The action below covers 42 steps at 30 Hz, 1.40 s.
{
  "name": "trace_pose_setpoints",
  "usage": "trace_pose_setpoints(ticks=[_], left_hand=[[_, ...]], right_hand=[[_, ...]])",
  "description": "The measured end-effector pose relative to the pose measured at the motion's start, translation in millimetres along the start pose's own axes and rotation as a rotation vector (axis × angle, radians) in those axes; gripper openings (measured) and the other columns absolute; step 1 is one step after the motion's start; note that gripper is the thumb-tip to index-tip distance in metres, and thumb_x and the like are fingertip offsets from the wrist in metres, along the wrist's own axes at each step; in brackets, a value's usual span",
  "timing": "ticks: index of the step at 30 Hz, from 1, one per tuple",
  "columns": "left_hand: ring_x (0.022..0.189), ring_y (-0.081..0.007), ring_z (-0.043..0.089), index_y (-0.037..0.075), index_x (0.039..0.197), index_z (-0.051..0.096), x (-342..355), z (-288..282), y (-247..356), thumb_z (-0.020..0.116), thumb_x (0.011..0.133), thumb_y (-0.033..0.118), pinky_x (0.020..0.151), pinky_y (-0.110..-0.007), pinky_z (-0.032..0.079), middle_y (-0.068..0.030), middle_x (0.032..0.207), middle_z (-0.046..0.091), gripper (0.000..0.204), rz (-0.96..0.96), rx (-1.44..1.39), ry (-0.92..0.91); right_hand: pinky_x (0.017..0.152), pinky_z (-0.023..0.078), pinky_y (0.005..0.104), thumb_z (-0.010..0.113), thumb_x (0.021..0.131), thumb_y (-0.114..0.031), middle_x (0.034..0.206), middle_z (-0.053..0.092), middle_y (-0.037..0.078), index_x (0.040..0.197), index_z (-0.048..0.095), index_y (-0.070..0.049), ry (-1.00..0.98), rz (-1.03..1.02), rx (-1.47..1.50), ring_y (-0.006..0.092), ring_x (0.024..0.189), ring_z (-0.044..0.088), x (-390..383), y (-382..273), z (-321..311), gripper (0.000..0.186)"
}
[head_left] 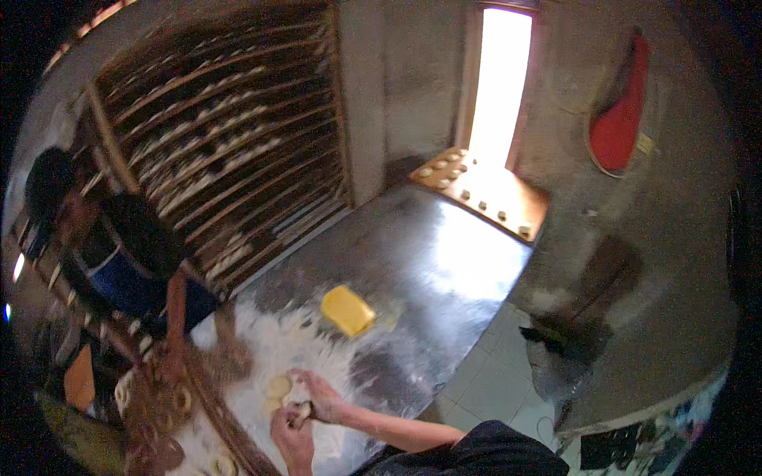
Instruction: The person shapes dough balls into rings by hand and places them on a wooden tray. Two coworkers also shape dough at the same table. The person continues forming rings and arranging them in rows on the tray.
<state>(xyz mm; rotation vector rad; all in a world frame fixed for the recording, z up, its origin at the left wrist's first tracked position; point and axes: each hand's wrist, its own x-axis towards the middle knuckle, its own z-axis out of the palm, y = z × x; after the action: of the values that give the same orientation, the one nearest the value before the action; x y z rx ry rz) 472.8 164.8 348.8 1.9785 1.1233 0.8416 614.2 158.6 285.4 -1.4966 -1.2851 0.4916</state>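
My left hand [291, 432] and my right hand [317, 401] meet low in the head view, above a floured steel table [413, 301], fingers curled around a small pale piece of dough [302, 410], partly hidden by them. Flat round dough pieces [278, 387] lie just beyond and left of my hands. A yellow block [347, 311] sits farther back on the flour.
A co-worker [127, 254] works at the left over a brown board [218, 416] with dough rings [182, 399]. A slatted rack [222, 135] stands behind. A board with dough pieces [532, 206] rests at the table's far end, by a bright doorway [500, 79].
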Motion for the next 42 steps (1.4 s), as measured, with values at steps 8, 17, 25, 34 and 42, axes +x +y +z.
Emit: trace_pose_setpoints(ticks=[8,17,25,34,42], left_hand=[[0.103,-0.0265,0.059,0.001,0.124,0.052,-8,38,-14,0.058,0.078,0.007,0.095,-0.04,0.047,-0.0104,0.113,0.06,0.047,-0.034,-0.988,0.089],[0.095,-0.0208,0.056,0.004,0.106,0.052,-5,58,-7,0.045,0.104,0.046,0.095,-0.037,0.047,-0.0076,0.099,0.057,0.043,-0.009,-0.387,0.162],[0.089,-0.0275,0.063,0.003,0.117,0.054,-8,46,15,0.038,0.104,0.05,0.08,-0.041,0.051,-0.0157,0.105,0.064,0.051,-0.038,-0.31,0.174],[0.072,-0.0412,0.067,0.007,0.108,0.057,7,-5,26,0.05,0.102,0.035,0.06,-0.051,0.054,-0.023,0.089,0.068,0.03,0.013,0.318,0.099],[0.062,-0.0466,0.064,0.008,0.116,0.052,-5,-59,-5,0.041,0.105,0.035,0.06,-0.055,0.052,-0.022,0.066,0.063,0.031,-0.206,0.098,0.26]], right_hand=[[0.08,0.044,0.0341,0.06,0.096,-0.041,0.112,0.059,0.007,0.139,0.046,-0.006,-0.458,0.381,1.204,0.0161,0.091,0.054,-10,-7,-70,0.057],[0.084,0.052,0.0343,0.042,0.102,-0.056,0.126,0.055,0.007,0.145,0.038,-0.01,-0.226,0.491,1.373,0.019,0.099,0.061,-15,-45,-65,0.063],[0.082,0.05,0.0315,0.047,0.103,-0.047,0.127,0.056,0.008,0.149,0.035,-0.01,-0.368,0.306,0.955,0.0166,0.096,0.059,-9,12,-15,0.06],[0.081,0.056,0.0364,0.04,0.103,-0.052,0.113,0.062,0.008,0.133,0.047,-0.007,-0.2,0.212,0.742,0.02,0.099,0.064,0,-22,-9,0.055],[0.091,0.051,0.0323,0.045,0.102,-0.042,0.125,0.056,0.008,0.136,0.044,-0.006,-0.517,0.002,0.697,0.0186,0.109,0.059,30,-77,43,0.049]])
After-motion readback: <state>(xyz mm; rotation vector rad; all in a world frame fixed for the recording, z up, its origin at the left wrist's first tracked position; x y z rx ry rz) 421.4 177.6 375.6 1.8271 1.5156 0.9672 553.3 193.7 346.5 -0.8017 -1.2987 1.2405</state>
